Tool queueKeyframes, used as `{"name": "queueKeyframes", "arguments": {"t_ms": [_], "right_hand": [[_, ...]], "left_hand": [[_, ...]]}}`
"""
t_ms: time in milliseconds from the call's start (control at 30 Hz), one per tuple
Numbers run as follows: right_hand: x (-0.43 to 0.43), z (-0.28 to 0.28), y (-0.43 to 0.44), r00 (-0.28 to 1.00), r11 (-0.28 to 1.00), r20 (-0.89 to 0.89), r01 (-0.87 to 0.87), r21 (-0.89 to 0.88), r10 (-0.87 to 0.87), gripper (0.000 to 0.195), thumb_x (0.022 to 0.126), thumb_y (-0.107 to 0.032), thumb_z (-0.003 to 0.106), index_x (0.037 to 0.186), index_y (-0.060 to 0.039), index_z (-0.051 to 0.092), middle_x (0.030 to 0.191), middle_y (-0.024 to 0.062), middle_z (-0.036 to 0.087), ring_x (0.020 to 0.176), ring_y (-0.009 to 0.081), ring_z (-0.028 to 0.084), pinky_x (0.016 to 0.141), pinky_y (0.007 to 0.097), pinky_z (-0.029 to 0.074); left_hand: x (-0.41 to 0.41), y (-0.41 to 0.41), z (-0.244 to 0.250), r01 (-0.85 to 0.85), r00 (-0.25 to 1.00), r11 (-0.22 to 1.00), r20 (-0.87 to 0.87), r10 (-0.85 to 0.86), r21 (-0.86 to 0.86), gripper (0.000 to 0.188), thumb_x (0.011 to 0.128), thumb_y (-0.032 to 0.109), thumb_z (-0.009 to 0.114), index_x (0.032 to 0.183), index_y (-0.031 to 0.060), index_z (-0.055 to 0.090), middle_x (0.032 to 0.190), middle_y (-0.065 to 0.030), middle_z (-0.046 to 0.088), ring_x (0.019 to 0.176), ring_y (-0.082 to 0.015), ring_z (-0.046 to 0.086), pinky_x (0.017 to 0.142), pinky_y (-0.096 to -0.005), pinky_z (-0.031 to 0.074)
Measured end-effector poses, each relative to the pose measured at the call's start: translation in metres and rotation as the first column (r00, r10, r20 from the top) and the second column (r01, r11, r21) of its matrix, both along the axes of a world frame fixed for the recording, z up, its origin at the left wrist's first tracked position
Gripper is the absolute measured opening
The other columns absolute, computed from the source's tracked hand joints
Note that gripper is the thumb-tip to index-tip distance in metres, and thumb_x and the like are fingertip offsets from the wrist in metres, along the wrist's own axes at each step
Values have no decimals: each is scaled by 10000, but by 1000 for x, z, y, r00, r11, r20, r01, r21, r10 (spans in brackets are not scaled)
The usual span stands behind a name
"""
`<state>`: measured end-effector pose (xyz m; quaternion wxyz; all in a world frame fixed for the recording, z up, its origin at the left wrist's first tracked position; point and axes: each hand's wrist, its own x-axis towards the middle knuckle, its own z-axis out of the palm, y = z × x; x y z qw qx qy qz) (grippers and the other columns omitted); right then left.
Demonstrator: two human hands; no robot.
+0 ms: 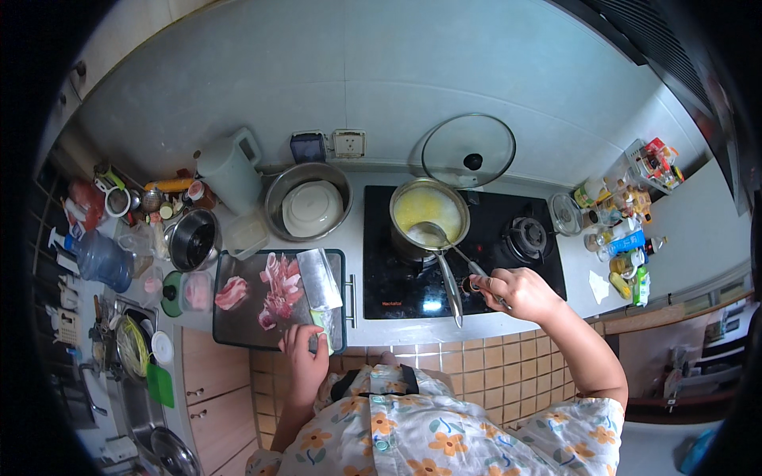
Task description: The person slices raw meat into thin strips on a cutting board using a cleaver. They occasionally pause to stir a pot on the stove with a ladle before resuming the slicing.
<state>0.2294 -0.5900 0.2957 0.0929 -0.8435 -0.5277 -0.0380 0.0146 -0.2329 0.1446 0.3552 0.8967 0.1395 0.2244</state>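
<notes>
My right hand (517, 291) grips the handle of a metal ladle (431, 233), whose bowl dips into yellow, foamy liquid in a steel saucepan (453, 288) on the left burner. At the near edge of a dark cutting board (241, 330), my left hand (306, 348) has its fingers bent beside the light green handle of a cleaver (320, 278); whether it touches the handle I cannot tell. Sliced raw meat (280, 288) lies left of the blade, with another piece of meat (231, 293) farther left. A glass lid (467, 152) leans on the wall behind the saucepan.
Right of the black gas hob (381, 262) stand bottles and a small glass lid (565, 214). Behind the board are a steel basin (272, 205) holding a white dish, a plastic container (247, 237) and a jug (229, 178). A dark-bottomed pot (194, 239) and the sink (134, 404) are at left.
</notes>
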Motion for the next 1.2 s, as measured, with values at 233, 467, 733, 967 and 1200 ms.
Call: {"name": "queueKeyframes", "arguments": {"t_ms": [233,467,733,967,1200], "right_hand": [[9,-15,-3,999,1000,-47,12,-4,-12,280,880,-155,694,1147,-70,690,762,91,638,632,286,655,557,389,542],[26,-39,5,1000,1000,-13,2,12,-2,325,879,-151,696,1194,-71,675,784,92,618,661,293,650,605,393,551],[52,-54,12,998,1000,66,14,23,-16,324,859,-129,691,1178,-75,670,770,92,617,636,292,647,571,404,541],[63,-46,5,996,997,52,76,-14,-75,259,870,-147,700,1119,-79,695,755,113,629,630,314,643,573,421,536],[65,-21,8,842,864,-371,476,166,-392,191,932,-123,621,1034,-9,735,739,157,691,613,257,681,596,354,552]], "left_hand": [[-5,-1,0,-3,1000,1000,-17,3,0,152,828,83,675,968,108,623,939,-79,594,962,-294,563,895,-415,358],[-14,0,4,-42,998,999,-38,43,20,152,835,101,678,975,115,622,942,-77,591,974,-299,560,899,-426,363],[-21,0,-2,-68,997,997,-32,69,42,150,837,111,677,976,117,622,950,-79,595,979,-301,562,907,-432,362],[-23,1,-1,-86,996,995,-32,87,45,152,836,112,678,976,119,619,947,-73,593,981,-295,563,907,-424,358],[-18,-2,0,-73,997,997,-36,74,27,142,833,99,679,960,116,616,922,-69,578,964,-292,558,910,-422,355]]}}
